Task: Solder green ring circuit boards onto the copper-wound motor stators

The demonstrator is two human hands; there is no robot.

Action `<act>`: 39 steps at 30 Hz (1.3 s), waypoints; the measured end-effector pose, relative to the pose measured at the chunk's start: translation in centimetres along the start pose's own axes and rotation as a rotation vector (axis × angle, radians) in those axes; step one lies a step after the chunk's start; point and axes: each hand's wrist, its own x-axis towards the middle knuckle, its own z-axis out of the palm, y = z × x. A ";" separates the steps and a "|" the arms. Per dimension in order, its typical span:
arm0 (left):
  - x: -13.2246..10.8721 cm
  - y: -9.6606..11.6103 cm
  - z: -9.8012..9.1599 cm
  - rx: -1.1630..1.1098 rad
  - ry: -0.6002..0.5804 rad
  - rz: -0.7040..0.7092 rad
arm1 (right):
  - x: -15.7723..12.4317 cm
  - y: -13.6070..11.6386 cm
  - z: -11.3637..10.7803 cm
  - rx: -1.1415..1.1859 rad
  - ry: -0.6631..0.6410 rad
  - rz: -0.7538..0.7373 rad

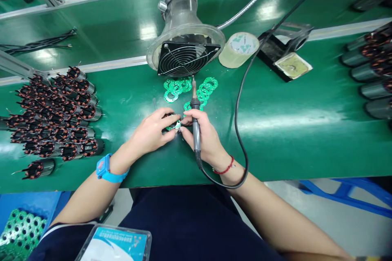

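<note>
My left hand (153, 130) curls its fingers round a small workpiece topped with a green circuit board (177, 125). A dark part shows beneath the board, mostly hidden by the fingers. A soldering iron (196, 132) lies in my right hand (210, 138), its tip pointing away from me towards the fan. The thumb and fingertips of that hand also reach the edge of the workpiece. Just beyond both hands, loose green ring-shaped circuit boards (206, 89) lie in overlapping groups on the green table (281, 138).
Rows of copper-wound motor stators (70, 134) stand at the left, more (378, 85) at the far right. A fume extractor with a fan (183, 59) hangs ahead. Beside it are a tape roll (235, 51) and an iron stand with sponge (292, 66). The iron's black cable (237, 110) loops over my right wrist.
</note>
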 end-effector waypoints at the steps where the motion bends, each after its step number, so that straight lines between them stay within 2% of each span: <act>1: 0.0 0.0 0.1 0.009 0.015 0.008 | 0.0 0.0 0.0 -0.006 0.001 -0.008; 11: -0.3 -0.3 0.8 0.014 0.083 -0.014 | 0.5 0.3 0.2 -0.014 -0.023 -0.093; 14: -0.4 -0.7 0.5 -0.072 0.040 -0.048 | 0.7 -0.2 -0.1 -0.081 -0.055 -0.137; 18: -0.7 -1.8 0.0 -0.261 -0.069 -0.113 | 0.7 -1.7 -0.3 -0.187 -0.022 -0.082; 23: -1.0 -2.0 0.3 -0.167 -0.115 -0.140 | 0.7 -3.7 0.7 -0.427 -0.148 -0.042; 25: -0.9 -1.8 0.5 -0.138 -0.116 -0.143 | 0.4 -3.5 1.3 -0.453 -0.118 -0.046; 32: -0.6 -1.9 0.3 -0.171 -0.172 -0.116 | -1.0 -1.1 2.9 -0.225 0.133 -0.085; 36: -0.8 -1.7 0.4 -0.082 -0.177 -0.116 | -0.8 -1.1 3.1 -0.258 0.147 -0.039; 39: -1.0 -1.5 0.1 0.054 -0.158 -0.164 | -0.1 -1.4 2.4 -0.254 0.057 -0.031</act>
